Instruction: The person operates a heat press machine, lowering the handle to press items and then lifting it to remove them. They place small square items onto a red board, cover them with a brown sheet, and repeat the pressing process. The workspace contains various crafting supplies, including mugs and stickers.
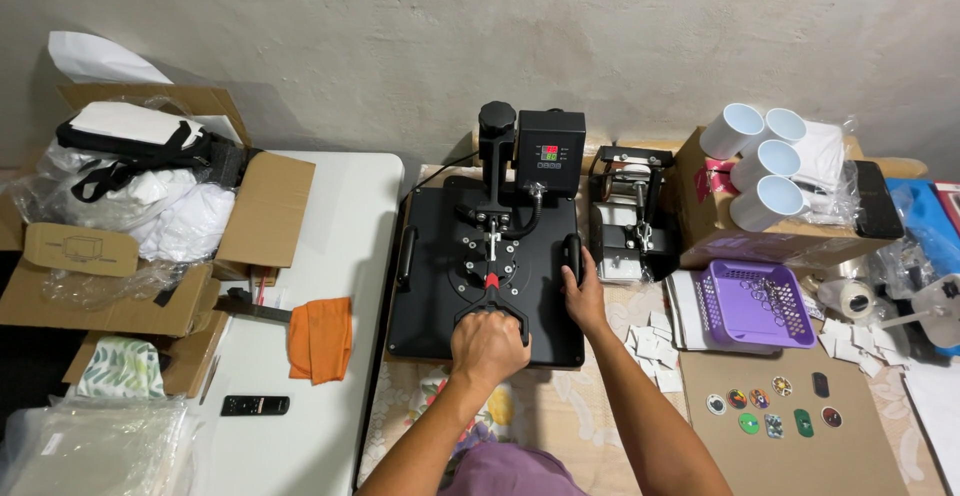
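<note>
Gripping the front handle (pixel 492 312) of a black heat press (pixel 487 276) at the centre of the frame, a person works over a desk (pixel 400 426) covered with a pale patterned cloth. A white folding desk (pixel 335 246) fills the left half of the frame, carrying open cardboard boxes (pixel 255 206) stuffed with white fabric and plastic wrap in the upper left. The press lies flat, its top plate down, with a control box (pixel 551 146) showing a lit display on a post at its back edge. To the right of centre stands a smaller mug press (pixel 628 221), and beside it, in the upper right, a cardboard carton (pixel 760 231) bears four white mugs (pixel 765 171) lying on their sides. Below the carton sits a purple plastic basket (pixel 755 301), and lower right a brown board (pixel 790 436) holds several small round badges (pixel 760 406).

The left hand (pixel 488 346) is closed in a fist, its fingers wrapped tight round the handle. The right hand (pixel 583 296) rests on the press's right edge, fingers pressed together and curled over the side grip (pixel 572 256). An orange cloth (pixel 322 338) lies at lower left of centre, with a black remote control (pixel 255 405) just below it.
</note>
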